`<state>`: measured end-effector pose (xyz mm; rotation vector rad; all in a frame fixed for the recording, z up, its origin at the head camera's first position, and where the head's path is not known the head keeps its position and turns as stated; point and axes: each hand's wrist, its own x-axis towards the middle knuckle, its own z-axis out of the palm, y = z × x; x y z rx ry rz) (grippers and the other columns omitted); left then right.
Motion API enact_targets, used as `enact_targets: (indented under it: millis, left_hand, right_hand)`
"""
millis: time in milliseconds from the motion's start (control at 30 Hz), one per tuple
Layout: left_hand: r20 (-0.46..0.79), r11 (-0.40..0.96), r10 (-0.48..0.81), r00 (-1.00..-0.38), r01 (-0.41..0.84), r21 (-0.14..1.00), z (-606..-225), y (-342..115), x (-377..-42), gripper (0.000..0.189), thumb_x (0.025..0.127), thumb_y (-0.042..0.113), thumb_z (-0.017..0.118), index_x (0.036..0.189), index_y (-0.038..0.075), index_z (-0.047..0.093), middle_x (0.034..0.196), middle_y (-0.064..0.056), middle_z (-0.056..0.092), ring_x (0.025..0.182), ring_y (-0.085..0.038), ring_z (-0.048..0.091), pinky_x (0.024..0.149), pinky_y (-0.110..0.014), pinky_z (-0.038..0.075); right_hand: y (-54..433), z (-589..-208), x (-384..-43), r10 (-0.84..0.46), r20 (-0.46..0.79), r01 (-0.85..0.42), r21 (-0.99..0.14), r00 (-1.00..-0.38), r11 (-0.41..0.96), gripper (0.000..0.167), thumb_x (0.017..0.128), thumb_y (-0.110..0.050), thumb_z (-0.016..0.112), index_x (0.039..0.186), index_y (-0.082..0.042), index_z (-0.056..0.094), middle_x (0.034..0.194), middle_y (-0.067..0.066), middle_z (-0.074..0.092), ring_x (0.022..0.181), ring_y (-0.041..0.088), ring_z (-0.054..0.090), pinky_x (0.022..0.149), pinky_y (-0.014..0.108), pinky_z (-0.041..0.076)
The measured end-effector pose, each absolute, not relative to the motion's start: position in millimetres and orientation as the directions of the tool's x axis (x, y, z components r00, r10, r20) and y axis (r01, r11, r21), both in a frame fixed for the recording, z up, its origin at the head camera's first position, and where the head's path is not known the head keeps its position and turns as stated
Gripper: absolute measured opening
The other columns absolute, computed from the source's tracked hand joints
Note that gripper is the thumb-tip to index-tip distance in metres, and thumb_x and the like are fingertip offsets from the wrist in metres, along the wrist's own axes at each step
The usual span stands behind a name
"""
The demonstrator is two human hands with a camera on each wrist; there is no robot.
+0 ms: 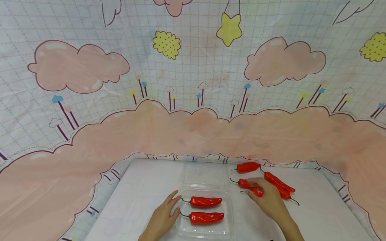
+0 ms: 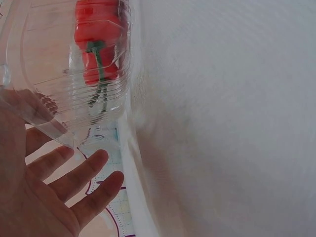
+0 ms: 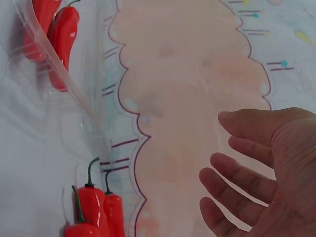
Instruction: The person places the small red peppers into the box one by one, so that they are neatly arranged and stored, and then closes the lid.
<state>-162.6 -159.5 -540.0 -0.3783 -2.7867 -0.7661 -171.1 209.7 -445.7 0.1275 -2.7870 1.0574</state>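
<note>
A clear plastic container [image 1: 230,217] lies on the white tabletop with two red chili peppers in its near half, the upper pepper [image 1: 206,202] and the lower pepper [image 1: 206,218], stems to the left. At the container's left edge is my left hand [image 1: 163,214], its fingers spread and extended; the left wrist view shows them against the plastic wall [image 2: 44,54]. My right hand [image 1: 268,199] hovers above loose red peppers right of the container, nearest a partly covered pepper [image 1: 258,191]. Its fingers [image 3: 242,180] are loosely bent, with nothing between them in the right wrist view.
The container's flat lid half [image 1: 206,175] lies folded back, away from me. Around the right hand lie several more peppers, including a far pepper [image 1: 248,167] and a slanted pepper [image 1: 278,182]. A patterned cloth [image 1: 193,134] rises behind the white tabletop [image 1: 126,201].
</note>
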Motion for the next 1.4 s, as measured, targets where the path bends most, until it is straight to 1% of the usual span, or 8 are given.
enact_targets:
  millis: [233,400,667,867,1067,1300,1400]
  left_hand:
    - [0.288,0.832,0.188,-0.939,0.308,0.461,-541,-159,-164,0.040,0.090,0.018,0.065,0.130,0.014,0.063,0.147,-0.001,0.052,0.111,-0.026,0.067,0.090,-0.048,0.055]
    - [0.299,0.830,0.186,-0.936,0.312,0.462,-542,-159,-164,0.040,0.090,0.018,0.065,0.130,0.014,0.064,0.147,-0.001,0.052,0.109,-0.025,0.068,0.089,-0.048,0.056]
    - [0.305,0.827,0.188,-0.934,0.318,0.464,-544,-159,-164,0.040,0.090,0.018,0.065,0.130,0.014,0.064,0.147,-0.001,0.053,0.111,-0.025,0.068,0.089,-0.048,0.056]
    - [0.293,0.832,0.187,-0.938,0.310,0.461,-542,-159,-163,0.040,0.091,0.019,0.065,0.130,0.015,0.063,0.147,-0.001,0.052,0.110,-0.024,0.068,0.089,-0.048,0.056]
    - [0.288,0.833,0.181,-0.940,0.302,0.463,-541,-160,-163,0.040,0.091,0.019,0.065,0.130,0.015,0.063,0.147,0.000,0.052,0.111,-0.024,0.067,0.090,-0.048,0.055]
    - [0.302,0.832,0.177,-0.937,0.306,0.462,-543,-159,-162,0.040,0.090,0.018,0.066,0.130,0.014,0.064,0.146,0.000,0.053,0.109,-0.023,0.068,0.089,-0.047,0.056]
    - [0.308,0.833,0.179,-0.934,0.311,0.458,-543,-159,-162,0.040,0.090,0.018,0.066,0.130,0.015,0.064,0.146,-0.001,0.053,0.109,-0.023,0.068,0.089,-0.047,0.056]
  right_hand:
    - [224,-452,-173,-0.006,0.169,-0.115,-0.647,-0.986,0.754,0.045,0.084,-0.031,0.078,0.125,-0.017,0.064,0.115,0.006,0.069,0.110,0.028,0.060,0.093,0.054,0.053]
    - [231,-459,-177,0.001,0.145,-0.094,-0.647,-0.989,0.756,0.044,0.085,-0.030,0.076,0.125,-0.016,0.064,0.117,0.007,0.069,0.110,0.027,0.059,0.094,0.055,0.052]
    - [245,-474,-185,0.018,0.127,-0.067,-0.629,-0.992,0.774,0.047,0.084,-0.034,0.076,0.126,-0.015,0.064,0.119,0.009,0.068,0.112,0.028,0.059,0.094,0.055,0.053]
    - [251,-482,-187,0.051,0.095,-0.019,-0.625,-0.994,0.781,0.048,0.085,-0.029,0.076,0.128,-0.012,0.063,0.119,0.012,0.068,0.113,0.032,0.059,0.094,0.057,0.052]
    - [256,-488,-189,0.080,0.053,0.026,-0.649,-0.995,0.760,0.050,0.085,-0.030,0.076,0.129,-0.011,0.062,0.123,0.015,0.066,0.116,0.034,0.056,0.095,0.059,0.050]
    - [262,-497,-190,0.097,0.039,0.046,-0.668,-0.994,0.742,0.049,0.086,-0.030,0.075,0.128,-0.010,0.062,0.123,0.015,0.065,0.114,0.032,0.057,0.092,0.054,0.054]
    - [265,-502,-190,0.103,0.047,0.046,-0.667,-0.994,0.744,0.047,0.086,-0.028,0.074,0.128,-0.009,0.062,0.123,0.016,0.066,0.113,0.033,0.058,0.091,0.054,0.054]
